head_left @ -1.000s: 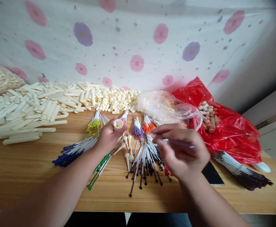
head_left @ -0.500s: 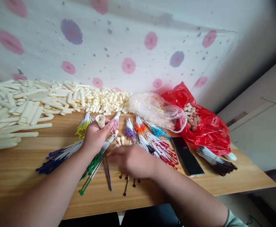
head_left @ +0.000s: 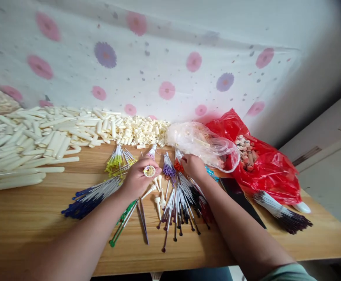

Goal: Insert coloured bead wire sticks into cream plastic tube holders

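Observation:
My left hand (head_left: 138,177) is closed around a small cream plastic cup-shaped piece (head_left: 149,171), its open end toward me and coloured bits inside. My right hand (head_left: 194,167) has its fingers curled together at the bundle of orange-tipped white sticks (head_left: 178,156); its fingertips are partly hidden, so whether it grips one I cannot tell. Purple-tipped sticks (head_left: 168,166) lie between the hands. Below them are several cream pegs (head_left: 158,203), a pair of tweezers (head_left: 143,224) and a fan of brown- and black-tipped sticks (head_left: 174,210). Green-tipped sticks (head_left: 123,222) are partly under my left wrist.
Yellow-tipped (head_left: 114,162) and blue-tipped sticks (head_left: 82,201) lie left. Behind is a heap of cream tubes (head_left: 50,132) and slotted pieces (head_left: 147,130). On the right are a clear bag (head_left: 188,134), red bag (head_left: 275,168), dark phone (head_left: 240,199) and dark-tipped bundle (head_left: 284,212).
My right hand has moved up and right, from over the brown-tipped sticks to the orange-tipped bundle. The cup-shaped piece in my left hand now faces me more. The view has shifted slightly left.

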Available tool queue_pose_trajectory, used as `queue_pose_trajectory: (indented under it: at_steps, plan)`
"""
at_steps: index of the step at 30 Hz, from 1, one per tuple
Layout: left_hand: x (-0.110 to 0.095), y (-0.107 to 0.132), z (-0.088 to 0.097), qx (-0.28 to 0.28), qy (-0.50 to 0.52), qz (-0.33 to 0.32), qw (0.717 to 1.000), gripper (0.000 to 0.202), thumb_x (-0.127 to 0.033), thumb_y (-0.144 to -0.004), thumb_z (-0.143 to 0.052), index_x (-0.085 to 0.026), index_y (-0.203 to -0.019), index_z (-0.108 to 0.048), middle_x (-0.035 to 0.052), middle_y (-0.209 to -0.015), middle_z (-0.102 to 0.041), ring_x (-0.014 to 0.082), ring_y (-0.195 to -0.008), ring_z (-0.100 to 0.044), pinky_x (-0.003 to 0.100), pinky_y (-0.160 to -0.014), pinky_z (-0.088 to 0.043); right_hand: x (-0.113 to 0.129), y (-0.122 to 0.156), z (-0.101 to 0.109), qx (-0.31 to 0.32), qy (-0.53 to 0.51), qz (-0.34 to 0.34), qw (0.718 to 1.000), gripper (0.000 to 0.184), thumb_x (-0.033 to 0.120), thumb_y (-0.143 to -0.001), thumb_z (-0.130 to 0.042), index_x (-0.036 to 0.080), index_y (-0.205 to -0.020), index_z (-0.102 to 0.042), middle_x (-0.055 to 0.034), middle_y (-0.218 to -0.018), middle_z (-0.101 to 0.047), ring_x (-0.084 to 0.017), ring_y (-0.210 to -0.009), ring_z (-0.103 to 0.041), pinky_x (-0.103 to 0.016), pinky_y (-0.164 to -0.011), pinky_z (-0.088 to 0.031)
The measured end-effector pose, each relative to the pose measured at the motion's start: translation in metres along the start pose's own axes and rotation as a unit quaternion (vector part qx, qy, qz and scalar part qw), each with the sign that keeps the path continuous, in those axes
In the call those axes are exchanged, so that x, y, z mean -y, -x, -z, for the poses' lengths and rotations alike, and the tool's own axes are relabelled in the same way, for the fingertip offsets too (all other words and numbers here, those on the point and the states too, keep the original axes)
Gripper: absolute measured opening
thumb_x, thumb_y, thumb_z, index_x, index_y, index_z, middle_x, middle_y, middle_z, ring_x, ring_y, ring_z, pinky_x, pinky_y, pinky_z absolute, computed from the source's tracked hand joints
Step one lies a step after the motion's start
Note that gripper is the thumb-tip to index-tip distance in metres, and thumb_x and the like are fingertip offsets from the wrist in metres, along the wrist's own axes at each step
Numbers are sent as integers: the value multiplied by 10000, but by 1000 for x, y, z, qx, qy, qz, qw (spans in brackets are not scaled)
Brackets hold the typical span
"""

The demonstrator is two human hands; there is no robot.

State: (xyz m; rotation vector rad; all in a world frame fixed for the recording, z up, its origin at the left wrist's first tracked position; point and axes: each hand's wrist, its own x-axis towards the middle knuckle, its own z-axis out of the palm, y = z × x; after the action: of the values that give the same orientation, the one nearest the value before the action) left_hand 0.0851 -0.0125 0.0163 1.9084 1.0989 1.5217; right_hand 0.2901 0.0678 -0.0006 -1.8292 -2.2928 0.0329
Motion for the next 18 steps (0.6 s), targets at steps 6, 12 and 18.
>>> queue_pose_trajectory:
  at_steps: [6,12,18]
  plan:
    - [-2,0,2,2,16,12,1000,127,-216,-779,-605,-175,-663,-572,5,-666,-552,159,-666,-539,291,-654,-405,10,-15,-4,38,16,-35,999,273,233,-847,-440,151,-975,-667,-159,-950,-699,-245,-885,-655,-301,-742,-445]
    - [-2,0,2,8,20,-3,1000,124,-216,-785,-604,-171,-673,-578,5,-670,-561,154,-658,-528,294,-658,-408,7,-18,-4,66,-15,-51,996,297,153,-723,-499,169,-950,-689,-136,-941,-704,-254,-896,-647,-298,-728,-442]
    - [-2,-1,3,7,4,-13,1000,119,-213,-795,-601,-163,-688,-584,0,-671,-573,146,-665,-531,287,-663,-415,-7,-17,7,96,-121,-37,987,250,141,-629,-546,165,-817,-708,-84,-784,-698,-222,-770,-631,-275,-665,-422]
